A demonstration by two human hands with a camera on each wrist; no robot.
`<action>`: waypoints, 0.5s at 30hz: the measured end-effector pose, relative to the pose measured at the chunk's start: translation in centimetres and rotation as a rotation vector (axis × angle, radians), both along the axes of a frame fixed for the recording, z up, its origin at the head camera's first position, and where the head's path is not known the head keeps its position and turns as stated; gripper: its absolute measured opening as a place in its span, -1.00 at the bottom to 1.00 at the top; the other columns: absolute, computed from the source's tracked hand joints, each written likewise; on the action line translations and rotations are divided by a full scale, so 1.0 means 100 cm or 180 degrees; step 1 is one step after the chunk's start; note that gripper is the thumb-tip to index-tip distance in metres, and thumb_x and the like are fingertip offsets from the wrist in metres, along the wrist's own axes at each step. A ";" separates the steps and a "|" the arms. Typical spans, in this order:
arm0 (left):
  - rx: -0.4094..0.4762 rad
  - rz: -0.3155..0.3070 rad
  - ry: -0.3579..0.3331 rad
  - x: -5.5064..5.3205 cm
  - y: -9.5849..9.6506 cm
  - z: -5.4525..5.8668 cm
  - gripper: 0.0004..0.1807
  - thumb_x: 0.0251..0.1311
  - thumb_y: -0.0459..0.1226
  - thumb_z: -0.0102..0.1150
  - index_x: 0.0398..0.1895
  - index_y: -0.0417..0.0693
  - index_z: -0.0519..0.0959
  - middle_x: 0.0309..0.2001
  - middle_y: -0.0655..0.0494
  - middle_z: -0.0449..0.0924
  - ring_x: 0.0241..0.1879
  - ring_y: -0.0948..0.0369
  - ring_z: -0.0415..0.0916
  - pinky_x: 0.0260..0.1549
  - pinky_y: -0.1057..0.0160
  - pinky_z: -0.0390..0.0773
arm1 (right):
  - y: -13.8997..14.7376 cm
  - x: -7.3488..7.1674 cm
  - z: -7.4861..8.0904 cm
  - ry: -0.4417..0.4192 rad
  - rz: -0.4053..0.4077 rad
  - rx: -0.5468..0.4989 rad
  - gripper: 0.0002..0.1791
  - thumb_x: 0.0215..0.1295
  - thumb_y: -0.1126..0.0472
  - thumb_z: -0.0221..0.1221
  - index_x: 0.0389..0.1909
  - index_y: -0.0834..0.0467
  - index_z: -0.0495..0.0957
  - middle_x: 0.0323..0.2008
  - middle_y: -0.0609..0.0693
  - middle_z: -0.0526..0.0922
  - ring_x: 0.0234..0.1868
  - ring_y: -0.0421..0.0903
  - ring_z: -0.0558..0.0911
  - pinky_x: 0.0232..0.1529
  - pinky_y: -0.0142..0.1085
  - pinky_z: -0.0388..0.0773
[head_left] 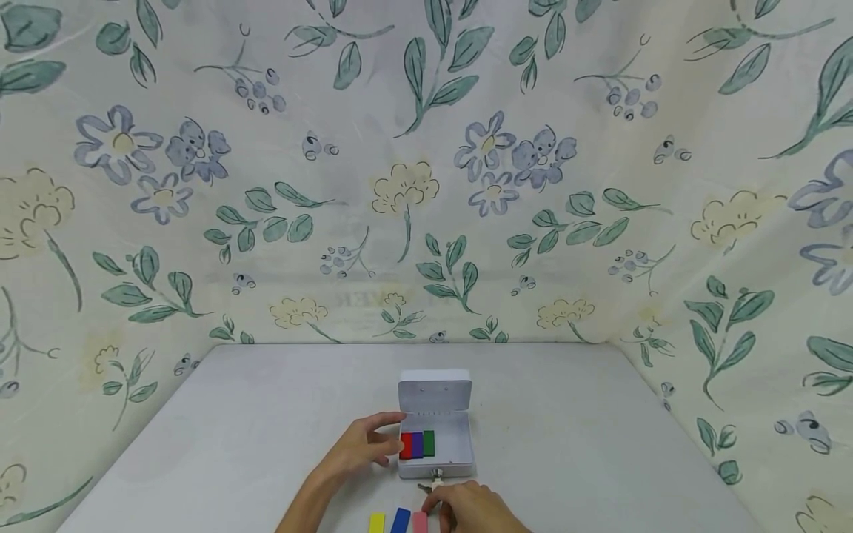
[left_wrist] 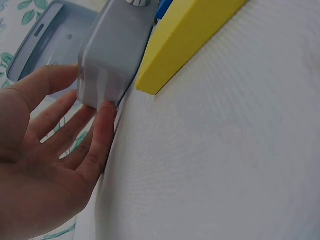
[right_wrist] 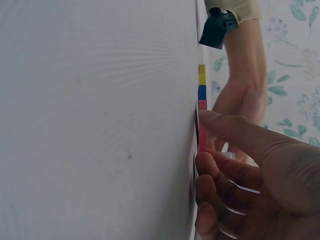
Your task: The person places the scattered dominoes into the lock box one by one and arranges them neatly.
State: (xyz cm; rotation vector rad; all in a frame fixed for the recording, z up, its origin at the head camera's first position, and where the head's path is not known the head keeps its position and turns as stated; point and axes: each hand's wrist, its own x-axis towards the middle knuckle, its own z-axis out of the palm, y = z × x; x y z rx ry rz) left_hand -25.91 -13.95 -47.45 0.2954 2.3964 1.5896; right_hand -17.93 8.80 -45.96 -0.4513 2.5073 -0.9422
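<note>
A small pale metal cash box [head_left: 436,469] stands with its lid [head_left: 435,396] raised, and keys [head_left: 426,488] hang at its front lock. Inside, along the left, lie a red block [head_left: 406,446], a purple block [head_left: 417,445] and a green block [head_left: 429,443]. My left hand [head_left: 363,446] touches the box's left side, fingertips against the wall in the left wrist view. In front of the box, my right hand [head_left: 476,507] pinches a pink block [right_wrist: 202,132] between thumb and fingers, low at the tabletop. Left of it lie a blue block [head_left: 400,520] and a yellow block [head_left: 377,523].
The white table [head_left: 286,392] reaches back to a floral-patterned curtain [head_left: 360,222], which also rises along both sides. A dark device [right_wrist: 214,31] sits on a band around the left wrist.
</note>
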 end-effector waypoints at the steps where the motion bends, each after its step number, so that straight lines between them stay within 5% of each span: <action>1: 0.0003 0.0002 0.0000 0.000 0.000 -0.001 -0.36 0.14 -0.17 0.34 0.32 -0.04 0.44 0.35 -0.18 0.40 -0.09 0.14 0.63 -0.19 0.16 0.69 | 0.000 0.000 0.000 0.0009 0.0013 0.0002 -0.76 0.08 0.17 0.42 -0.19 -0.01 0.70 -0.62 -0.14 0.51 -0.59 -0.24 0.41 -0.47 -0.49 0.40; 15: -0.0035 0.0011 -0.0048 -0.001 0.000 0.000 -0.37 0.14 -0.16 0.33 0.32 -0.01 0.44 0.35 -0.16 0.41 -0.14 0.17 0.63 -0.19 0.18 0.68 | -0.002 0.001 0.002 -0.0005 -0.0011 0.0113 -0.72 0.05 0.10 0.45 -0.17 -0.02 0.71 -0.61 -0.13 0.53 -0.57 -0.22 0.45 -0.39 -0.47 0.50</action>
